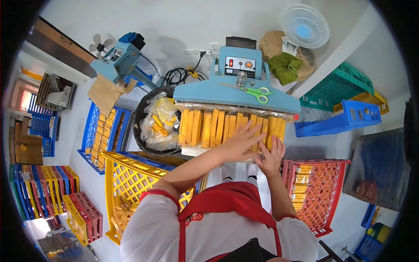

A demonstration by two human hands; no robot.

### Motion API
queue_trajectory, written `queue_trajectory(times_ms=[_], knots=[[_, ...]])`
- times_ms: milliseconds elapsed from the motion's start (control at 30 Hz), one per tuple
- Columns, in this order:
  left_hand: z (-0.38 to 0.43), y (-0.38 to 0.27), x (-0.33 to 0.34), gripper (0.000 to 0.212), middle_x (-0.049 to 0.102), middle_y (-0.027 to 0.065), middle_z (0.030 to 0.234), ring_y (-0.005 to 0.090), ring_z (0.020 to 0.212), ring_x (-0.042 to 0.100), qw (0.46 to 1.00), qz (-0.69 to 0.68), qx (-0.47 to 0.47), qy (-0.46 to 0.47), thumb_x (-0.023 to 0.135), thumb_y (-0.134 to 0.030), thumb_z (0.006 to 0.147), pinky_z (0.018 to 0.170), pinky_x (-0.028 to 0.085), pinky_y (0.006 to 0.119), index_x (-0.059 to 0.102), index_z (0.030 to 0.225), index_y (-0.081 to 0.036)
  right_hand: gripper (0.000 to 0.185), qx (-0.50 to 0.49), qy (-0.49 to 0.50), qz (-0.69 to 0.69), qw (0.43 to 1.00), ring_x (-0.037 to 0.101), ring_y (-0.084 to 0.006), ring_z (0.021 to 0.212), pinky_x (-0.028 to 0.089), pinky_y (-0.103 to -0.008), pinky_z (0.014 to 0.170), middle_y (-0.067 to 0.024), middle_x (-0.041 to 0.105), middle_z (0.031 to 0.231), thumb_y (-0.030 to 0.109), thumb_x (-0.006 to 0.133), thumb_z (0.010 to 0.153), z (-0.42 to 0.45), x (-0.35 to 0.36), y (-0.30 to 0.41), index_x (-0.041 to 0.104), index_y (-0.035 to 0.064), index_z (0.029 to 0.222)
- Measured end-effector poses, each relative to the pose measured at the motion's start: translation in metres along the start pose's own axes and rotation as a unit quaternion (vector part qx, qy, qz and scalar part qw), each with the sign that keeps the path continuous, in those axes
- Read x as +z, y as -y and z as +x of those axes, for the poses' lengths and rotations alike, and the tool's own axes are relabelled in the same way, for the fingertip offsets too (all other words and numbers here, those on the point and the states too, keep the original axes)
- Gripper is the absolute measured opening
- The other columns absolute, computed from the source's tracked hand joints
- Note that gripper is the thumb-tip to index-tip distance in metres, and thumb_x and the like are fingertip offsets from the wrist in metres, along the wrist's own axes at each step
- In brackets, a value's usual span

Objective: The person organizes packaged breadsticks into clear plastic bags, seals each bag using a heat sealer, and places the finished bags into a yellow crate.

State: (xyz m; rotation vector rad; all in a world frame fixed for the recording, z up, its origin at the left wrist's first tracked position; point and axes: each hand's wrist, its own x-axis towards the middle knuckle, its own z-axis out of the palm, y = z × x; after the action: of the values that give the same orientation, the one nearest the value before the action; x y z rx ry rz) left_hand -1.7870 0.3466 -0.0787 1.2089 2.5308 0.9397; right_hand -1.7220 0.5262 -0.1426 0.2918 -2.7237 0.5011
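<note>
A light-blue foot-type heat sealer stands before me, its long bar across the row of clear plastic packs. The packs hold orange-yellow sticks, side by side, their top edges at the sealing bar. My left hand lies over the packs right of the middle, fingers spread. My right hand touches the lower edge of the rightmost packs, thumb and fingers apart. Neither hand is plainly closed on a pack. Green-handled scissors lie on top of the sealer.
A black bin with plastic scraps stands left of the sealer. A yellow crate of sticks is at my left, a red crate with packs at my right. Another sealer and a white fan are farther back.
</note>
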Motion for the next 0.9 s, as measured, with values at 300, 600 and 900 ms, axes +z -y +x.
queue_trajectory(times_ms=[300,600,900], knots=[[-0.096,0.043,-0.021,0.053,0.021,0.0069,0.137,0.0314,0.124,0.023,0.950,0.280,0.094,0.102,0.051,-0.023,0.076,0.095,0.018,0.057,0.034,0.125,-0.034,0.050,-0.001,0.001,0.011,1.000,0.032,-0.0378,0.114,0.020,-0.0502,0.093,-0.0206,0.037,0.124,0.044,0.066,0.061,0.003,-0.006,0.004,0.058,0.0203,0.105],[-0.072,0.064,-0.033,0.052,0.026,0.0019,0.135,0.0280,0.123,0.026,0.943,0.275,0.152,0.109,0.048,-0.020,0.076,0.096,0.021,0.057,0.034,0.123,-0.038,0.054,-0.003,0.011,0.008,1.000,0.032,-0.0384,0.114,0.020,-0.0504,0.093,-0.0209,0.035,0.126,0.043,0.067,0.061,0.000,-0.005,0.002,0.056,0.0190,0.107],[-0.071,0.067,-0.030,0.050,0.027,0.0032,0.134,0.0289,0.124,0.025,0.935,0.291,0.163,0.121,0.045,-0.018,0.079,0.096,0.022,0.057,0.034,0.124,-0.035,0.055,-0.007,0.005,0.003,1.000,0.031,-0.0382,0.115,0.021,-0.0509,0.092,-0.0209,0.033,0.127,0.043,0.068,0.061,0.000,-0.003,0.001,0.055,0.0196,0.109]])
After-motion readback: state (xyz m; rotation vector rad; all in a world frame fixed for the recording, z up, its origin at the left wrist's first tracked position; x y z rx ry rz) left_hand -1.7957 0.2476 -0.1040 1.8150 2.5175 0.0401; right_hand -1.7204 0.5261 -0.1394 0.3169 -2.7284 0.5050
